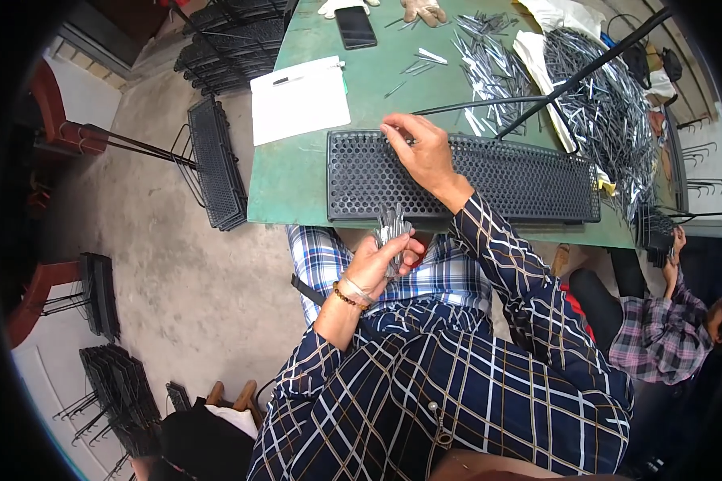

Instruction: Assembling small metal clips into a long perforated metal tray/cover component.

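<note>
My left hand (375,263) is closed round a bundle of thin dark and shiny strips (392,227), held upright just off the near edge of the table. A long black perforated metal rack (489,176) with a honeycomb of holes lies on the tabletop in front of me. Over its left half reaches my right hand (427,156), thumb and forefinger drawn together at the rack's far rim. Whatever sits between those fingertips is too small to make out. Black rods (537,104) rise from the far side of the rack.
The green table (297,184) carries a white paper pad with a pen (301,100), a phone (355,28), gloves (423,11) and loose strips (489,64). A sack heaped with strips (598,104) stands right. Racks (217,164) stand left. Another person (662,337) works at right.
</note>
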A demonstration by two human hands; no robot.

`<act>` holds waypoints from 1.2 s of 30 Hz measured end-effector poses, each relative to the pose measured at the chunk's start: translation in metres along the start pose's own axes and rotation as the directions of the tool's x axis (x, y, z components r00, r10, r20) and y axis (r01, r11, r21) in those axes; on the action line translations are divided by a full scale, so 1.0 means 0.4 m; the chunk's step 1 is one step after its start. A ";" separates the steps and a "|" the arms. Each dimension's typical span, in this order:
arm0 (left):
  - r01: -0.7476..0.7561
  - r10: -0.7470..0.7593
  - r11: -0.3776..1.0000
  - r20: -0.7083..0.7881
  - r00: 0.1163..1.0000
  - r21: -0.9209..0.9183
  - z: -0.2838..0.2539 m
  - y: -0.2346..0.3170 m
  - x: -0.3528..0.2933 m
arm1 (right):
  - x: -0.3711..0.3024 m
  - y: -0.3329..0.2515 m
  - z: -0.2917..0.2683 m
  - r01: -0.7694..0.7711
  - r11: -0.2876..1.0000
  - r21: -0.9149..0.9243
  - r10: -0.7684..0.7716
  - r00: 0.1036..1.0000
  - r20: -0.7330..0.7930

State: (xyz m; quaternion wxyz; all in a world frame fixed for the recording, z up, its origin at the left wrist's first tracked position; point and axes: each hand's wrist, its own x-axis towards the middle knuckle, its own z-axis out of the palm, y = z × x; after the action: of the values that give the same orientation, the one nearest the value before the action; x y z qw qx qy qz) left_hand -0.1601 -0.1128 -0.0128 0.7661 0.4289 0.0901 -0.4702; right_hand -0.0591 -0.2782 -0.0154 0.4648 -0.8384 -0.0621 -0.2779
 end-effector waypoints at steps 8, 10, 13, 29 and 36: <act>0.033 -0.044 0.986 -0.063 0.997 -0.166 0.014 -0.008 -0.005 | -0.016 0.038 0.001 0.183 0.974 -0.135 -0.171 0.980 0.101; 0.026 -0.038 0.984 -0.063 0.997 -0.175 0.016 -0.002 -0.009 | -0.018 0.005 -0.016 0.163 0.980 -0.117 -0.154 0.985 0.081; -0.047 0.030 0.985 -0.103 0.994 -0.168 0.022 0.011 -0.009 | -0.047 -0.023 -0.077 -0.390 0.907 0.155 0.306 0.867 0.392; -0.136 0.138 0.987 -0.016 0.990 0.082 0.110 0.016 0.013 | -0.144 -0.055 -0.190 -0.801 0.372 0.468 0.454 0.597 0.661; -0.132 0.123 0.979 0.066 0.990 0.154 0.091 0.022 0.000 | -0.137 -0.067 -0.191 -0.761 0.341 0.553 0.466 0.647 0.603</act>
State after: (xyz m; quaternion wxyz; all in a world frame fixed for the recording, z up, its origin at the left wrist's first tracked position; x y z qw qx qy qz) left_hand -0.1626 -0.1381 0.0144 0.7605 0.4797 0.0035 -0.4376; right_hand -0.1458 -0.3169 0.0074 0.8263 -0.5440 0.0725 0.1266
